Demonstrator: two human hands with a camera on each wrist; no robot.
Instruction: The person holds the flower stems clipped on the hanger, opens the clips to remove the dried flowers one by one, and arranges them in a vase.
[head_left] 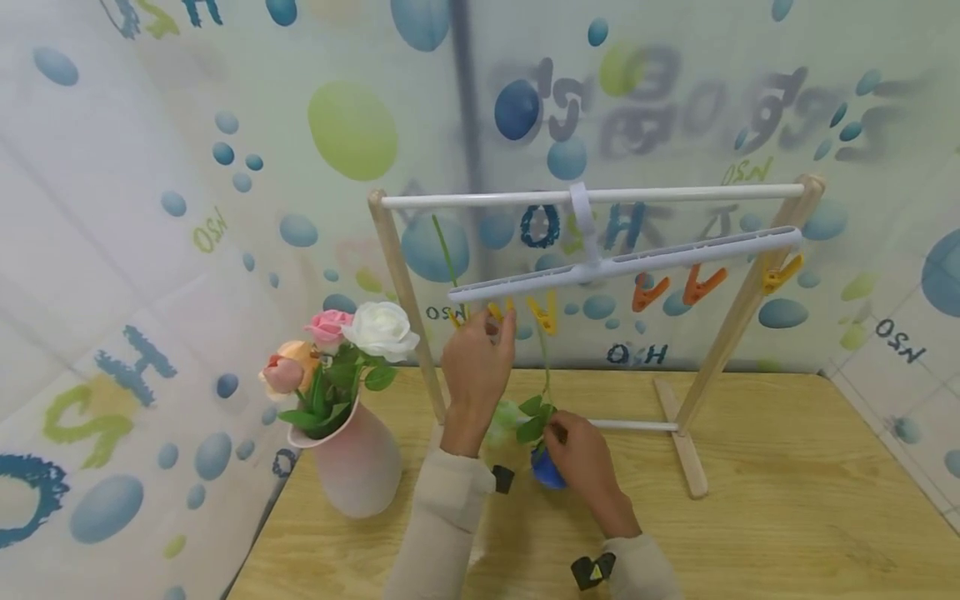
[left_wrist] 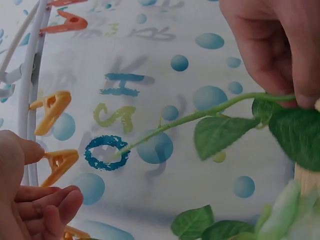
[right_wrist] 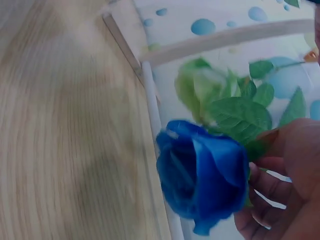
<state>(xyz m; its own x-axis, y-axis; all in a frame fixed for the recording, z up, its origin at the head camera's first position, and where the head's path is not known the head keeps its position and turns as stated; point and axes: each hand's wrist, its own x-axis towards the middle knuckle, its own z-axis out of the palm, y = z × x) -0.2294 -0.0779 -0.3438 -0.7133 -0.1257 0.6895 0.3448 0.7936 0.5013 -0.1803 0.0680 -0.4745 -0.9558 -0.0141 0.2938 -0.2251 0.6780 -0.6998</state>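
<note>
My left hand (head_left: 477,360) is up at the left half of a white clip hanger (head_left: 517,283), its thumb and fingers pinching the ends of a yellow clothespin (left_wrist: 61,162). Lower down, my right hand (head_left: 585,458) pinches the green stem of a blue rose (right_wrist: 202,172) just behind its bloom and leaves. The rose points head down, and its bare stem (left_wrist: 175,122) runs up toward the clips. Beside it hangs a pale green-white rose (head_left: 504,422), partly hidden by my left wrist; a green stem (head_left: 444,246) sticks up past the hanger's left end.
The hanger tilts from the white rail (head_left: 480,200) of a wooden stand (head_left: 708,358). Orange clothespins (head_left: 703,286) and another yellow clothespin (head_left: 782,273) are on its right half. A pink-white vase (head_left: 356,467) with several artificial flowers stands left on the wooden table (head_left: 810,500).
</note>
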